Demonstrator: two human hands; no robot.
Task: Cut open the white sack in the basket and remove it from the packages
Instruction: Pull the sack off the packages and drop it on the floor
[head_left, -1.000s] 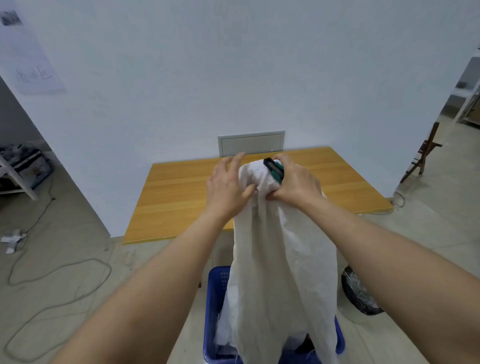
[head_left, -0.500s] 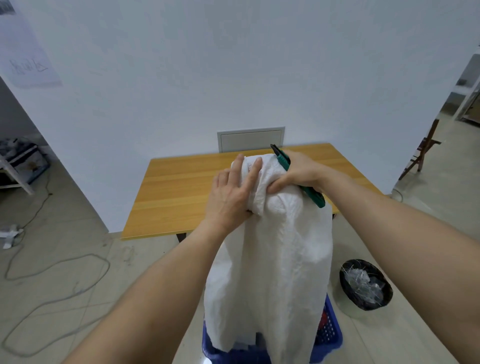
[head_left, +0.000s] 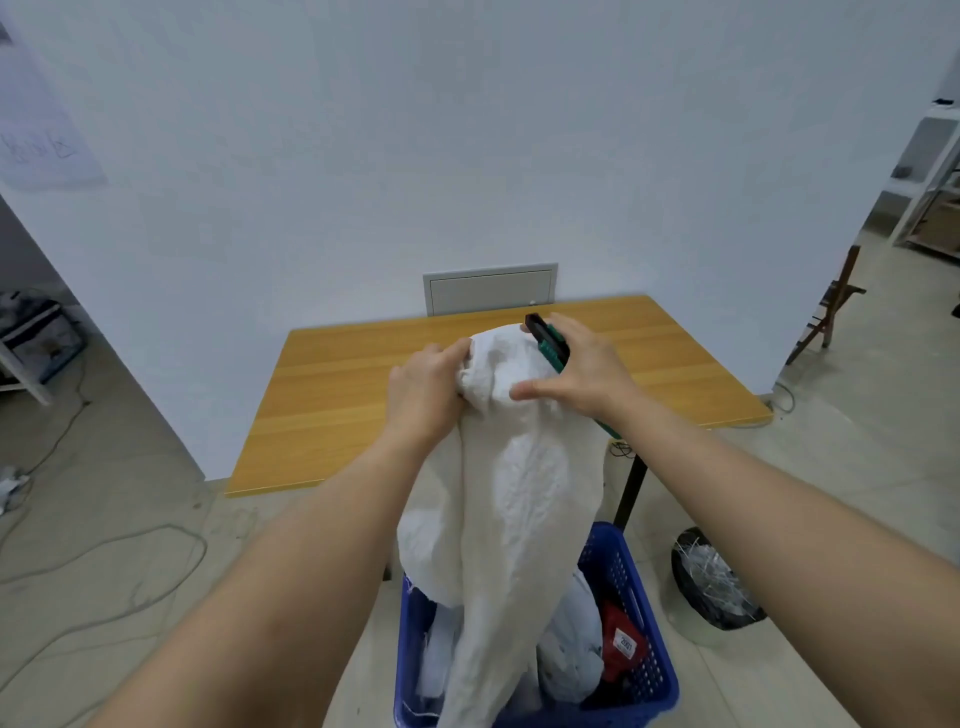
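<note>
We are nearly done: our left hand (head_left: 423, 392) and right hand (head_left: 582, 371), which also grips the knife (head_left: 545, 344), clutch the sack (head_left: 511, 499), lifted above the packages (head_left: 571, 654) in the basket (head_left: 647, 670) below.

The blue perforated plastic basket (head_left: 631, 597) stands on the pale tiled floor (head_left: 810, 488). Just beside it sits a black bin (head_left: 714, 579). Grey cables (head_left: 104, 566) trail across the floor.

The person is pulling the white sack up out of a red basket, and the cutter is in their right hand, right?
Not quite. The basket is blue, not red; the head view shows it. The rest holds: both hands lift the white sack, and the right hand holds the green cutter.
</note>
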